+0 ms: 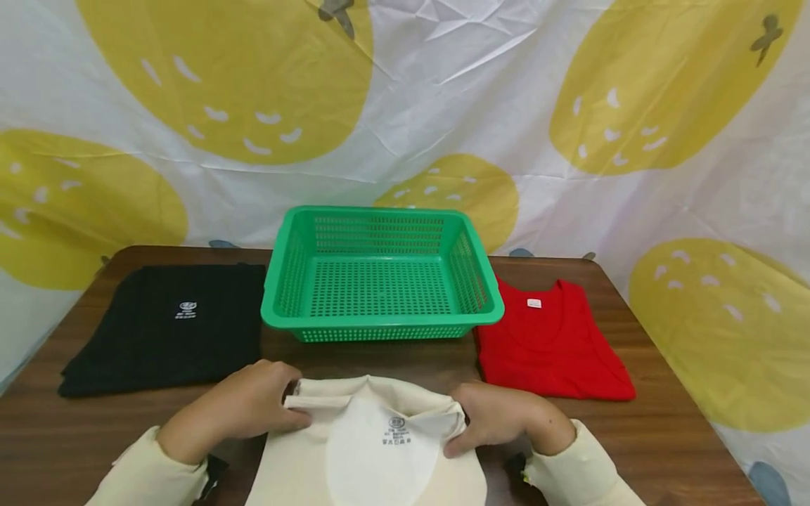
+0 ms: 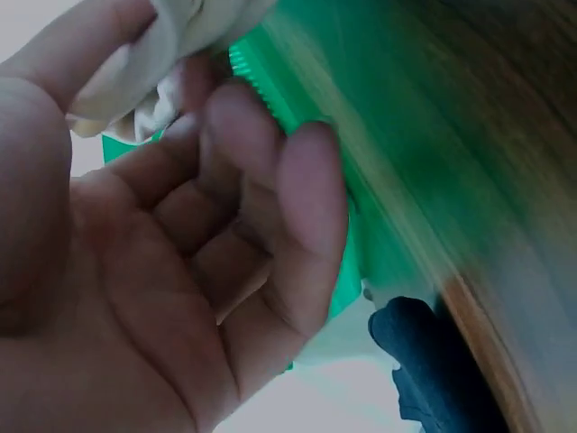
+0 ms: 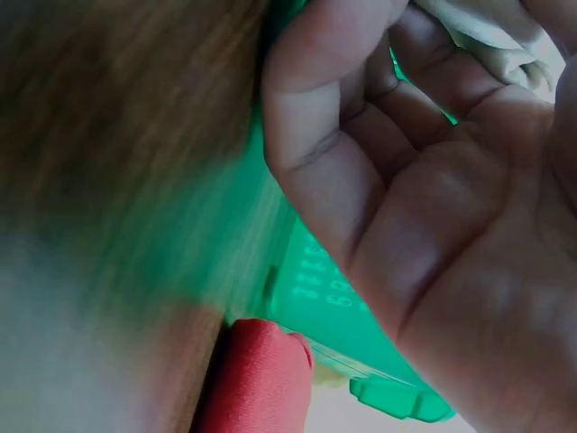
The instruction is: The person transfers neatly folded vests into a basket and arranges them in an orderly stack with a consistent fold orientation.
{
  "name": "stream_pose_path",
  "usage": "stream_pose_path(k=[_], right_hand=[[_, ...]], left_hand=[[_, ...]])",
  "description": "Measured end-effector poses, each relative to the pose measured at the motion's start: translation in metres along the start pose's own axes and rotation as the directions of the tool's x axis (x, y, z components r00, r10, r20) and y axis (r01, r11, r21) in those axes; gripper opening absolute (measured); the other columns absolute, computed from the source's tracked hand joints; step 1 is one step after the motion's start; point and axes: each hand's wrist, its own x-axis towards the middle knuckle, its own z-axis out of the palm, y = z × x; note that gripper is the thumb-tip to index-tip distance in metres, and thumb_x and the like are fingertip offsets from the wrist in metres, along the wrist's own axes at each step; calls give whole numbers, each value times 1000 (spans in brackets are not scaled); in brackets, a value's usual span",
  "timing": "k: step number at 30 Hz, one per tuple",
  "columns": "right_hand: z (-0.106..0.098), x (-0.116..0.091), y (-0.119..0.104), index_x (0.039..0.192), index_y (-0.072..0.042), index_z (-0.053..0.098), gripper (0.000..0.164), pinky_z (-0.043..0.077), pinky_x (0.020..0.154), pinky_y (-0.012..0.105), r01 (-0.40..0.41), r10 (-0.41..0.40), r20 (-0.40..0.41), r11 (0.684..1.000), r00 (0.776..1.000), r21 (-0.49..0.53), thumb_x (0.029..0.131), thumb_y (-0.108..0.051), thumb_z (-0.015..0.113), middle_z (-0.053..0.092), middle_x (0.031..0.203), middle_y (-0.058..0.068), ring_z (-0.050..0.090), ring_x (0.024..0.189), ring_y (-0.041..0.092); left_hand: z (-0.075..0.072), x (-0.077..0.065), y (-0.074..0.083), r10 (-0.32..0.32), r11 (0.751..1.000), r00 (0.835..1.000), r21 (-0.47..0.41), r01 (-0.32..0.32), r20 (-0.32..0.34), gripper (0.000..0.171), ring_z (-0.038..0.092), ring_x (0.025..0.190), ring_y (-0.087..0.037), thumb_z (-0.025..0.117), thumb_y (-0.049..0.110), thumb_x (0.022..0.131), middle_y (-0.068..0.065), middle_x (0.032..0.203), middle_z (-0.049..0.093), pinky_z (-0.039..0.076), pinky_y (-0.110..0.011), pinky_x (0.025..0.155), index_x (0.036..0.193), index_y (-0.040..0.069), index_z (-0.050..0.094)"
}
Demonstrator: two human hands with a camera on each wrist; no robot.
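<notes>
Reads domestic from where I stand, can't confirm a home: fruit-print cloth (image 1: 443, 105) hung behind a wood-grain table (image 1: 658, 429), green plastic basket (image 1: 382, 322) on it, folded black garment (image 1: 158, 344) and red top (image 1: 531, 362) either side.

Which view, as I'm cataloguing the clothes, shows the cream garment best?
The head view: the cream garment shows most there, printed marking included, though the bottom edge cuts it off. The left wrist view shows only a bunched bit at upper left; the right wrist view, a small fold at upper right.
</notes>
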Motion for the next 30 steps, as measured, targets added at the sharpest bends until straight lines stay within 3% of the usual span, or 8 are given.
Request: stream_pose_path(k=[6, 9, 15, 19, 22, 26, 30], right_hand=[[2, 1, 0, 98, -14, 69, 21, 48, 63, 19, -18, 17, 25, 1000, 1000, 25, 81, -19, 81, 63, 77, -14, 50, 66, -1], [4, 2, 0, 97, -14, 69, 20, 49, 65, 19, -5, 4, 25, 1000, 1000, 28, 81, -18, 80, 63, 78, -15, 51, 67, -2], [2, 1, 1, 104, -14, 68, 24, 51, 72, 19, 28, -30, 43, 999, 999, 45, 83, -19, 78, 66, 87, -15, 54, 74, -3], [-1, -2, 4, 121, -14, 61, 32, 50, 88, 22, 74, -77, 58, 996, 995, 48, 92, -23, 71, 66, 106, -10, 57, 92, -1], [-2, -4, 6, 129, -12, 57, 33, 49, 93, 23, 104, -108, 62, 992, 992, 67, 99, -25, 63, 64, 115, -5, 56, 102, 0], [-5, -6, 5, 132, -9, 53, 33, 51, 89, 23, 110, -121, 78, 985, 990, 132, 102, -24, 57, 63, 117, 1, 58, 103, 2], [-8, -9, -3, 132, -10, 51, 32, 56, 83, 26, 109, -130, 91, 973, 987, 205, 103, -22, 56, 63, 117, 3, 64, 99, 4]], left_hand=[[-2, -4, -4, -64, 997, 987, 59, 56, 148, 49, 56, 71, -16, 85, 48, 72, 2, 81, 63, 47, -40, 63, 100, 10, 70], [0, -6, -5, -48, 999, 982, 8, 47, 183, 56, 55, 73, -18, 88, 43, 67, -1, 83, 62, 48, -41, 65, 102, 5, 67], [5, -9, -5, 18, 994, 980, -112, 4, 198, 40, 52, 61, -17, 88, 32, 68, -2, 73, 56, 42, -34, 53, 87, 9, 62], [6, -7, -5, 99, 991, 975, -110, -78, 197, 32, 45, 62, -13, 83, 33, 73, 2, 71, 51, 38, -30, 53, 83, 12, 60], [3, -4, -7, 198, 971, 963, -174, -166, 182, 25, 46, 62, -9, 79, 31, 77, 6, 72, 52, 40, -27, 55, 88, 14, 63], [-4, 0, -12, 317, 918, 937, -295, -265, 145, 33, 55, 77, -3, 75, 26, 83, 7, 96, 68, 49, -22, 71, 113, 13, 67], [-8, -2, -12, 379, 881, 915, -356, -312, 136, 46, 57, 92, -3, 73, 25, 86, 4, 120, 68, 49, -20, 83, 129, 13, 63]])
